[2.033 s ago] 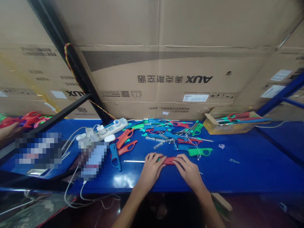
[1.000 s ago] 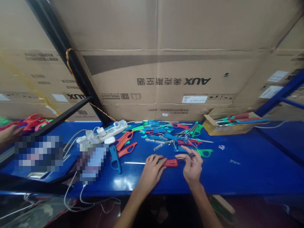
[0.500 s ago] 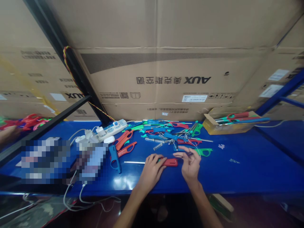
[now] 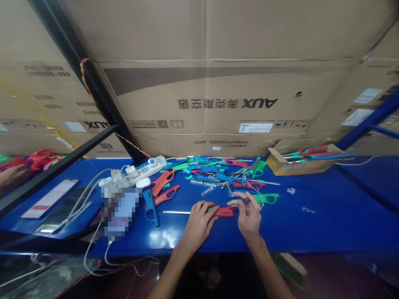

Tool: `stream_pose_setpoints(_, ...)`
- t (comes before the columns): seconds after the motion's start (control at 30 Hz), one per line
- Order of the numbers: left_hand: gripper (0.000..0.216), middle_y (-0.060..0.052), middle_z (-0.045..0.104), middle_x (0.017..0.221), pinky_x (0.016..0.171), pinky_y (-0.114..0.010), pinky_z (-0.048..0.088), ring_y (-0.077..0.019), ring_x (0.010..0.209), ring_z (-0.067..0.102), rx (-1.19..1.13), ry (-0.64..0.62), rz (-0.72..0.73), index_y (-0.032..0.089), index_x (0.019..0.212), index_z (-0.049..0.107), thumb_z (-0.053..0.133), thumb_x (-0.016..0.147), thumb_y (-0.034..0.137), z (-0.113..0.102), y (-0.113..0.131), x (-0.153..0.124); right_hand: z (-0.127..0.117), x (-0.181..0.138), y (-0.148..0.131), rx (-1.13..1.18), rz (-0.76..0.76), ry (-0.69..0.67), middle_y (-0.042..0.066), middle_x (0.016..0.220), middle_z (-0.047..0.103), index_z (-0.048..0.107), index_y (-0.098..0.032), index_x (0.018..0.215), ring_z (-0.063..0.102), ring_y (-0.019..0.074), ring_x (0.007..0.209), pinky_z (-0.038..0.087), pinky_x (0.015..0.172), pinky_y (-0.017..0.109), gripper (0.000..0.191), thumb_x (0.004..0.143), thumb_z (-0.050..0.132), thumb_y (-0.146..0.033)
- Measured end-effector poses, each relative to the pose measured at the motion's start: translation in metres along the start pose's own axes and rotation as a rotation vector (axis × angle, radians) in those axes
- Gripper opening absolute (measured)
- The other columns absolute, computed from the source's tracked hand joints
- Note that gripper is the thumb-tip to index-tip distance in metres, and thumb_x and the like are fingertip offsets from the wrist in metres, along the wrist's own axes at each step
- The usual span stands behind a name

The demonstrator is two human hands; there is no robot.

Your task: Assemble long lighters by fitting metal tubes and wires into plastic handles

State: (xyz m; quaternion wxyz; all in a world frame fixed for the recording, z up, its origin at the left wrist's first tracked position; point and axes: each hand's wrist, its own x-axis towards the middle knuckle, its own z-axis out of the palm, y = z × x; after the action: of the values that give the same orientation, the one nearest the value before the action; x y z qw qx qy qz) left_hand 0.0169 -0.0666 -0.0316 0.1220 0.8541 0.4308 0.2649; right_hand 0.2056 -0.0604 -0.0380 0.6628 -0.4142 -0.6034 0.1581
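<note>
On the blue tabletop (image 4: pixel 289 226) lies a red long-necked gas lighter (image 4: pixel 225 212), its metal tube (image 4: pixel 176 212) pointing left. My left hand (image 4: pixel 201 222) is closed over its middle, with the fingers hiding part of the body. At the lighter's right end is my right hand (image 4: pixel 250 216), its thumb and forefinger bent together; what they pinch, if anything, is too small to make out. Just beyond my right hand lie a green lighter part (image 4: pixel 268 198) and a thin white wire (image 4: pixel 261 199).
Behind my hands spread several blue, red and green lighter handles (image 4: pixel 229 178) and clear tubes (image 4: pixel 207 191). A cardboard box (image 4: pixel 288 168) of lighters stands at back right. Leftward are orange handles (image 4: pixel 165 182), a power strip (image 4: pixel 149 168), phones (image 4: pixel 50 198) and another person's hand (image 4: pixel 12 178).
My right hand's fingers have moved slightly left and down, closer to the red lighter's end. My left hand and the lighter stay in place.
</note>
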Motion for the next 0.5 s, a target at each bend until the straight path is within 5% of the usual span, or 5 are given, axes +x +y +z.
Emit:
stream_pose_setpoints(0.23, 0.033, -0.007, 0.06, 0.125, 0.1, -0.045, 0.044, -0.0254, 0.117, 0.05, 0.003, 0.0, 0.0, 0.026, 0.133, 0.058, 0.055, 0.101, 0.022, -0.0004, 0.0004, -0.0002, -0.0015, -0.0015, -0.0021, -0.016, -0.021, -0.09, 0.007, 0.118, 0.069, 0.047, -0.031, 0.137, 0.074, 0.018, 0.091, 0.066, 0.071, 0.034, 0.042, 0.098, 0.054, -0.018)
stream_pose_setpoints(0.37, 0.034, -0.007, 0.06, 0.125, 0.099, -0.045, 0.045, -0.0254, 0.117, 0.05, 0.003, 0.002, -0.004, 0.026, 0.133, 0.058, 0.056, 0.1, 0.022, -0.0004, 0.0012, 0.0002, -0.0013, -0.0017, -0.0076, -0.011, -0.039, -0.169, 0.012, 0.137, 0.059, 0.042, -0.03, 0.145, 0.068, 0.0222, 0.112, 0.065, 0.08, 0.041, 0.045, 0.102, 0.041, -0.018)
stream_pose_setpoints(0.5, 0.033, -0.008, 0.061, 0.125, 0.098, -0.046, 0.046, -0.0262, 0.117, 0.051, 0.014, 0.003, -0.009, 0.027, 0.134, 0.058, 0.055, 0.101, 0.024, -0.001, 0.0019, 0.0005, -0.0049, -0.0021, -0.0039, -0.131, -0.133, -0.037, 0.008, 0.115, 0.069, 0.047, -0.029, 0.143, 0.073, 0.0175, 0.09, 0.065, 0.073, 0.035, 0.045, 0.1, 0.048, -0.015)
